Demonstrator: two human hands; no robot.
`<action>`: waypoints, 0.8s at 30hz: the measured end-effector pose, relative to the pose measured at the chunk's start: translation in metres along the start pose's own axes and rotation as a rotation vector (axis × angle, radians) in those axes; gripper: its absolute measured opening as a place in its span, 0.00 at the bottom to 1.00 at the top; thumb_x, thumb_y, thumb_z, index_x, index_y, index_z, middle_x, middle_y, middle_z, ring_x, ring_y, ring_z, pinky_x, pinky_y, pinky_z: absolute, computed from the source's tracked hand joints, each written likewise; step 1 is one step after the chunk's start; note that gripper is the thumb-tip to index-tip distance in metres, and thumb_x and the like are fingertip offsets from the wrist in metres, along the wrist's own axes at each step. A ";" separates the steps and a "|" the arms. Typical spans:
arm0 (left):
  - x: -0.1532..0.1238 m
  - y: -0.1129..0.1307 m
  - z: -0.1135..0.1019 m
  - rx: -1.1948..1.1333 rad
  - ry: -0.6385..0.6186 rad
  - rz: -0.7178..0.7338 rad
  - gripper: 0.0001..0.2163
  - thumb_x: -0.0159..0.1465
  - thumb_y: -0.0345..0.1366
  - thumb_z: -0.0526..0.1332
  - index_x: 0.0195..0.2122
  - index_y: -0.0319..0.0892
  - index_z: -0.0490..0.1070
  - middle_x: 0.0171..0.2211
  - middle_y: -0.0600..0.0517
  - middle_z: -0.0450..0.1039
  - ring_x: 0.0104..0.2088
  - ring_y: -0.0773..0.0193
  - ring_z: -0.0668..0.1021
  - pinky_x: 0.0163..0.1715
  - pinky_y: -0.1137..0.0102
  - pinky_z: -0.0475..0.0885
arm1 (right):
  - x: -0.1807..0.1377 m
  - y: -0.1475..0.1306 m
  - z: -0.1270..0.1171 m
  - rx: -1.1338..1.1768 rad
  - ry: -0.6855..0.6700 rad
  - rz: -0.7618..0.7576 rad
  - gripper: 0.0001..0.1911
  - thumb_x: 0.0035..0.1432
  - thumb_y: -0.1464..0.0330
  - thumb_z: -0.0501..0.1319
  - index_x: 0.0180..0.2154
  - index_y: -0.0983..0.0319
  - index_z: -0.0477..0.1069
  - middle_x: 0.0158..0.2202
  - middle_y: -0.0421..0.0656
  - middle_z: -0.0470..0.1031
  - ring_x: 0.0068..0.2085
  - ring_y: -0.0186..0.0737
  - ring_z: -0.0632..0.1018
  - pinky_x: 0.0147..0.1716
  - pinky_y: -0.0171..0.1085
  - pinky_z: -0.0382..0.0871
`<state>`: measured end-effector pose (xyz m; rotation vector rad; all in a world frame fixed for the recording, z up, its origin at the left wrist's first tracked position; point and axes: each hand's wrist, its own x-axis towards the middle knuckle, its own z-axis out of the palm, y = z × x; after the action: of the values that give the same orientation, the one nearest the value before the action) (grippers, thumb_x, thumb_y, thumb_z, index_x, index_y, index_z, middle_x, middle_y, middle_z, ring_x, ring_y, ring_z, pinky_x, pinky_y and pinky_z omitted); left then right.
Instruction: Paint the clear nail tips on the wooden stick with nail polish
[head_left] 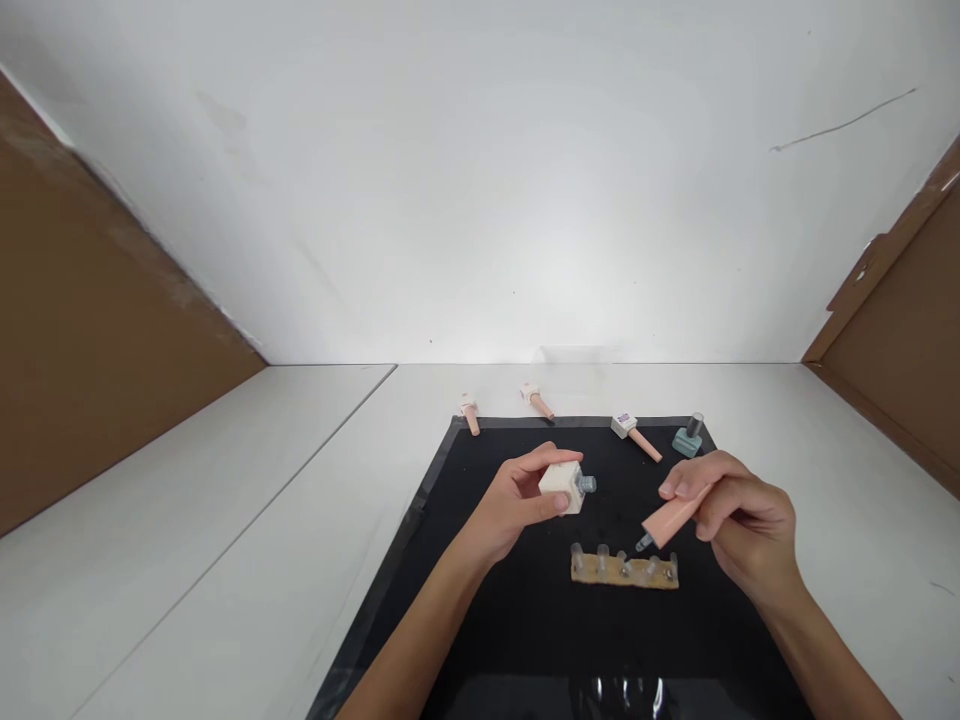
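My left hand (517, 500) grips a white, square nail polish bottle (561, 486), tilted so that its uncapped threaded neck points right. Between the fingers of my right hand (742, 515) is a peach nail polish cap (673, 517), its brush end angled down to the left. Just below that brush lies a tan strip (611, 572) bearing several clear nail tips in a row. The brush looks close to the middle tips; whether it touches one I cannot tell. The strip rests on a black mat (517, 620).
Peach-capped bottles lie along the mat's far edge: one at left (469, 412), another in the middle (536, 400) and a third at right (636, 436). Beside them stands a teal bottle (688, 438) with a grey cap. A white wall (480, 200) rises behind, with brown panels at both sides.
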<state>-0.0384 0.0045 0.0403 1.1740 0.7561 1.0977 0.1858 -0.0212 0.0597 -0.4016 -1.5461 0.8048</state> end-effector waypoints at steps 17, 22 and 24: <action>-0.003 -0.006 -0.007 -0.201 -0.282 -0.047 0.20 0.43 0.43 0.74 0.37 0.44 0.78 0.32 0.49 0.73 0.31 0.62 0.75 0.29 0.71 0.70 | 0.001 -0.001 0.004 -0.091 0.067 0.065 0.12 0.61 0.71 0.60 0.25 0.58 0.76 0.31 0.42 0.71 0.32 0.39 0.77 0.33 0.38 0.75; -0.004 -0.005 -0.005 -0.226 -0.313 -0.039 0.18 0.45 0.42 0.73 0.37 0.45 0.78 0.32 0.48 0.76 0.33 0.60 0.77 0.33 0.67 0.71 | 0.002 -0.005 0.005 -0.122 -0.009 0.114 0.10 0.62 0.70 0.59 0.31 0.56 0.77 0.34 0.44 0.70 0.34 0.41 0.76 0.31 0.39 0.74; -0.004 -0.004 -0.005 -0.204 -0.284 -0.052 0.19 0.44 0.42 0.73 0.38 0.45 0.78 0.33 0.49 0.76 0.33 0.60 0.77 0.32 0.68 0.70 | 0.002 -0.008 0.006 -0.151 -0.019 0.109 0.09 0.62 0.70 0.59 0.33 0.56 0.77 0.34 0.45 0.70 0.35 0.42 0.75 0.30 0.39 0.74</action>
<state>-0.0427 0.0023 0.0346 1.1000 0.4409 0.9174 0.1813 -0.0263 0.0670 -0.5945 -1.6192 0.7804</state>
